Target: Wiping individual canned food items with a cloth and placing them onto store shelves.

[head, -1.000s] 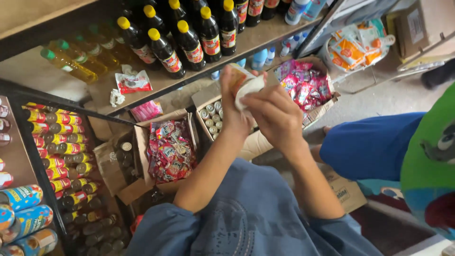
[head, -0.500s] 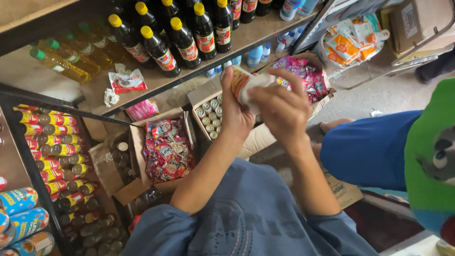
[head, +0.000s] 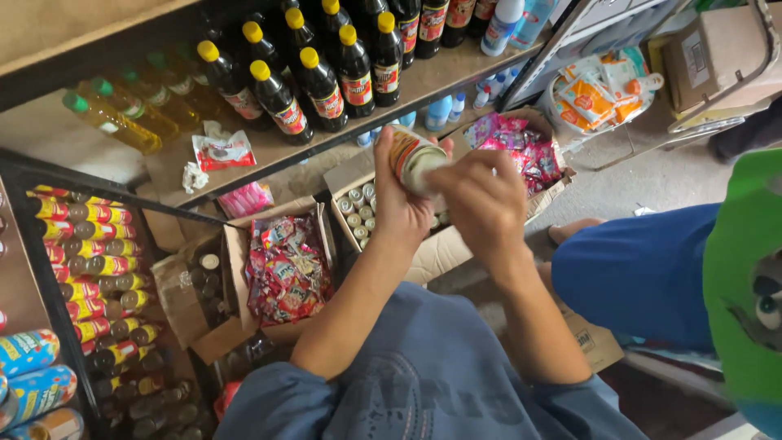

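Can (head: 411, 155) is up in front of the chest, over the open can box (head: 423, 244). L hand (head: 399, 208) has its grip wrapped round the can body from below. Can's long axis tilts up and away from the person, pale end facing the R side. R hand (head: 481, 200) sits just beside that end, fingers curled and touching it; can't tell if they pinch anything. Both hands on it, L carrying the weight. Snack box (head: 285, 265) lies to the L, dark bottles (head: 326, 73) on the shelf above.
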